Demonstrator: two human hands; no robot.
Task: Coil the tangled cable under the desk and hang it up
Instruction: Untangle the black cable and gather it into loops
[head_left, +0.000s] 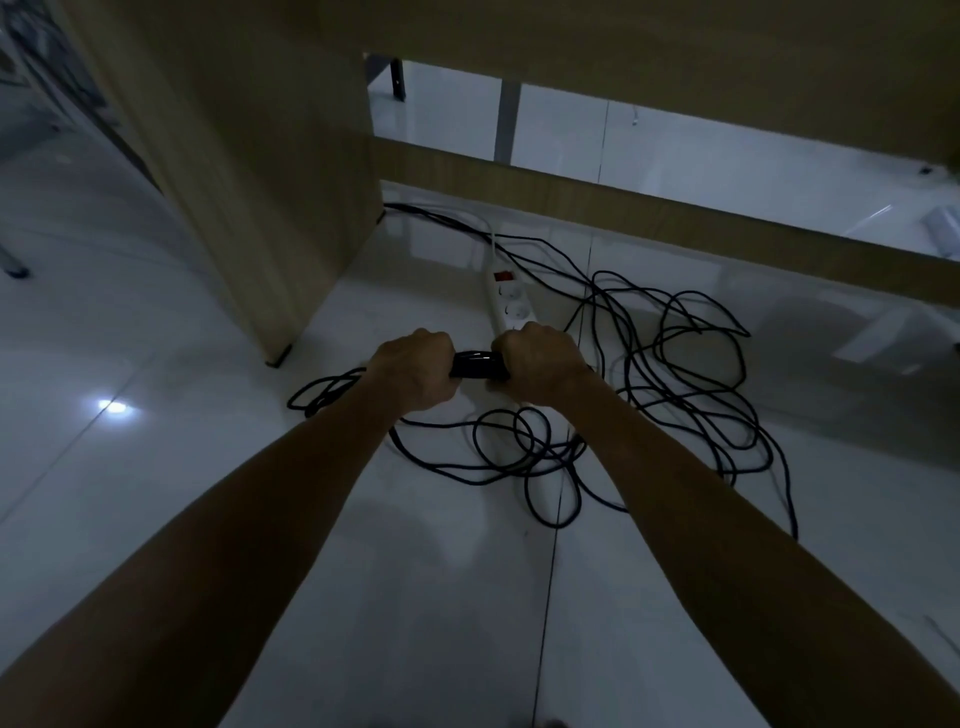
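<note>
Black cable: a long, thin black cord (691, 395) lies in a loose tangle on the pale glossy floor tiles (156, 467), under and just in front of the desk; loops spread to the right of the hands, smaller loops lie below them, and a narrow loop reaches out to the left.
Gathered part: several strands of the same cord are bunched into a short dark bundle (478, 365) held between the two hands, above the floor.
Left hand (413, 370): fingers curled tight round the left end of the bundle, back of the hand up.
Right hand (540, 366): fingers curled round the right end of the bundle, knuckles facing away; both fists sit close together with only a short stretch of bundle showing between them.
Arms: both bare forearms reach forward from the bottom corners of the view.
Desk: a light wood-grain desk side panel (249, 182) stands on the left; a wooden crossbar (675, 218) runs low across the back.
Power strip: a white multi-socket power strip with a red switch (509, 296) lies on the floor just beyond the hands, its near end hidden by the right hand; black strands cross beside it.
Light: the scene is dim, so the exact strand count in the bundle cannot be told, perhaps four or five.
</note>
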